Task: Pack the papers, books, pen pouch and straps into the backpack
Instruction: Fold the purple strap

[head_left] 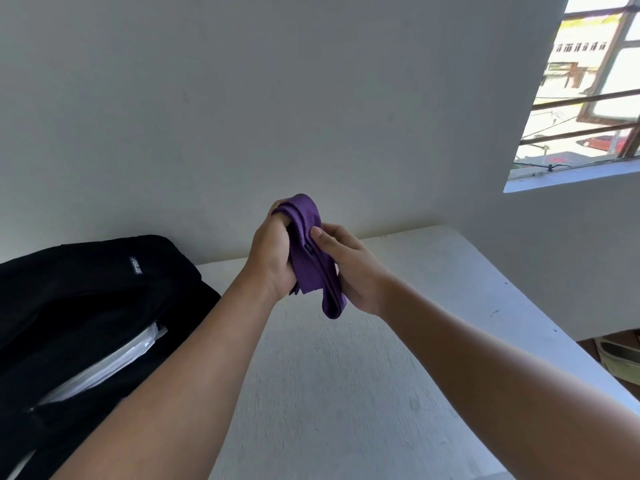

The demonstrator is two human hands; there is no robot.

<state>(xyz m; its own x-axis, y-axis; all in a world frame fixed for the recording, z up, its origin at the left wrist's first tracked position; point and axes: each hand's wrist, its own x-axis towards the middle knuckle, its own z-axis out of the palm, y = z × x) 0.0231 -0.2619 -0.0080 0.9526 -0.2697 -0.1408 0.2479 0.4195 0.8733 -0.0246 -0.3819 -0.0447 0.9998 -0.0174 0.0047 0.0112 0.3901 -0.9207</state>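
Plain room in a home or dorm-type building, not a lab or shop. Bare white plaster wall (242,98) at 12 o'clock, white table (346,375) pushed against it, barred window (588,91) at 2 o'clock facing other buildings in daylight. Footwear (620,358) on floor at 4 o'clock
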